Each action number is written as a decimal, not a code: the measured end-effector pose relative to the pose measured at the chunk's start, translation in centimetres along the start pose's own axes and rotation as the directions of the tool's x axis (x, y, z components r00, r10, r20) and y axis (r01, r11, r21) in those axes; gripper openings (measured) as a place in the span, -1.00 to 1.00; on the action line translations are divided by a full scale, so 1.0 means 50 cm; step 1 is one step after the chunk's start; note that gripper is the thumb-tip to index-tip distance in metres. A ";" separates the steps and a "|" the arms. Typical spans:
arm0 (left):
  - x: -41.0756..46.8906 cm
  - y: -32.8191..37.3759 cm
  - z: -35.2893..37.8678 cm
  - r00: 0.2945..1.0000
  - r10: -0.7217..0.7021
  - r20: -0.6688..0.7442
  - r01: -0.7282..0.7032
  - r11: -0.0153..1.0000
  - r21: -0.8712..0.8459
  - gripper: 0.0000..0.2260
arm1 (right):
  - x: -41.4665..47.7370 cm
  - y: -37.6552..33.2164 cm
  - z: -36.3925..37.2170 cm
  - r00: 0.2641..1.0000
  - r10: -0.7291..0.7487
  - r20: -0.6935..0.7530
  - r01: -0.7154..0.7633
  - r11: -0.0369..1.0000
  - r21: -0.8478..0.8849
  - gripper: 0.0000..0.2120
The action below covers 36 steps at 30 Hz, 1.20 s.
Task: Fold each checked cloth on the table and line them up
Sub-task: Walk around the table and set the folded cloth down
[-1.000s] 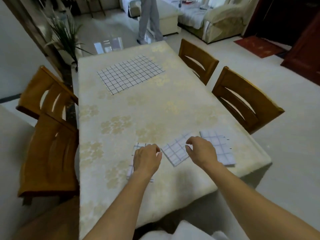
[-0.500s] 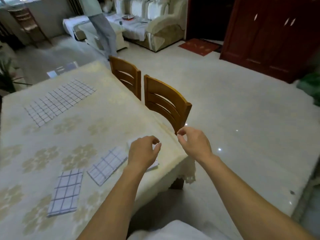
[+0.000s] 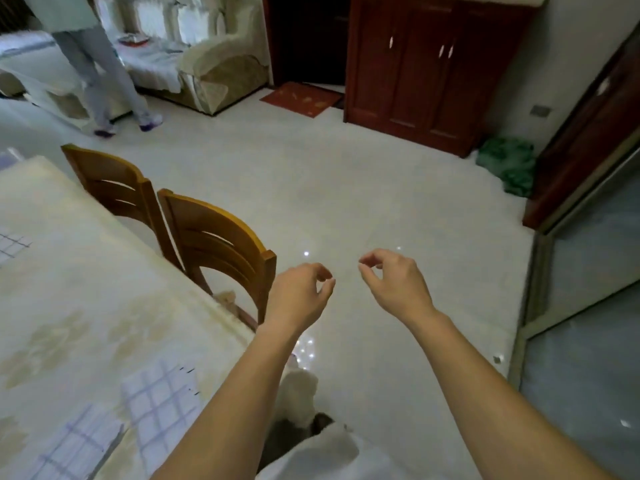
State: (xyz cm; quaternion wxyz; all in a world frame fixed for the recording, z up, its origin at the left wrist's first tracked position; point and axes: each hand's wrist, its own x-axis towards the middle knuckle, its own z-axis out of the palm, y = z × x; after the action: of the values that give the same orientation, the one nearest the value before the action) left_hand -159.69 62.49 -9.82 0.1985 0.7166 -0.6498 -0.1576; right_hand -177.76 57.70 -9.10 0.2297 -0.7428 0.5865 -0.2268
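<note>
From the head camera, the left hand (image 3: 298,296) and right hand (image 3: 398,284) hang over the floor (image 3: 346,185) beside the table (image 3: 86,289). Each is loosely curled, thumb near forefinger, pinching nothing. A folded cloth (image 3: 159,403) lies near the table's corner, a second cloth (image 3: 79,445) just beside it, and a spread cloth (image 3: 12,244) at the picture's left edge.

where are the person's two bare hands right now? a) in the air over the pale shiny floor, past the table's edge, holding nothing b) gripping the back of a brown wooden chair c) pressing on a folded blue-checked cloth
a: the left hand and the right hand hang loosely curled over the pale shiny floor, holding nothing, beyond the table with the cream flowered tablecloth and its folded blue-checked cloth.
</note>
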 end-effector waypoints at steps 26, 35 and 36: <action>0.620 -0.039 0.033 0.952 -0.275 -0.131 0.292 0.948 0.129 -0.76 | 0.740 0.061 0.067 0.932 -0.251 0.260 0.230 0.967 0.108 -0.82; 0.764 -0.066 -0.046 0.809 -0.516 -0.282 0.571 0.804 0.167 -0.76 | 0.993 -0.019 0.097 0.791 -0.501 0.351 0.521 0.852 0.041 -0.81; 0.763 -0.075 -0.044 0.794 -0.540 -0.278 0.595 0.785 0.174 -0.76 | 1.006 -0.025 0.112 0.775 -0.508 0.376 0.531 0.846 0.047 -0.81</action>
State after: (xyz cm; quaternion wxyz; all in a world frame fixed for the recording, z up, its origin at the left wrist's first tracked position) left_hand -151.32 25.03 -8.51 0.1171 0.9112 -0.3921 -0.0487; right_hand -162.87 9.32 -9.38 0.2424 -0.9116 0.3106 -0.1173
